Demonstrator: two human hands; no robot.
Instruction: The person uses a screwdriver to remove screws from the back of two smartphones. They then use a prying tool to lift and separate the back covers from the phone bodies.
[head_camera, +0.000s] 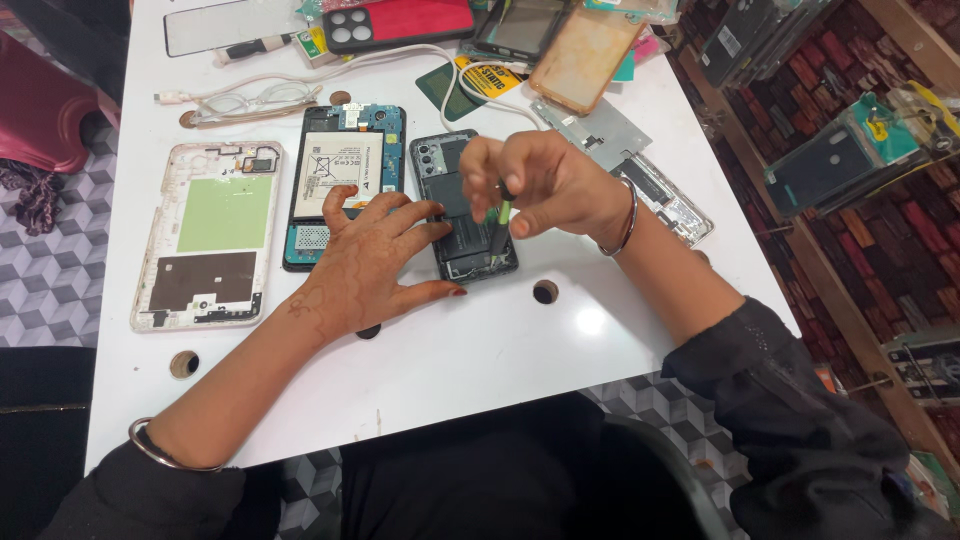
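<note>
While left hand (375, 255) steadies opened phone (462, 205), right hand (545, 185) grips screwdriver (502, 215).

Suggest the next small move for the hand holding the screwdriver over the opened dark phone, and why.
Probably turn the screwdriver in place: the right hand pinches it upright, tip down on the opened dark phone, while the left hand lies flat against that phone's edge.
</note>
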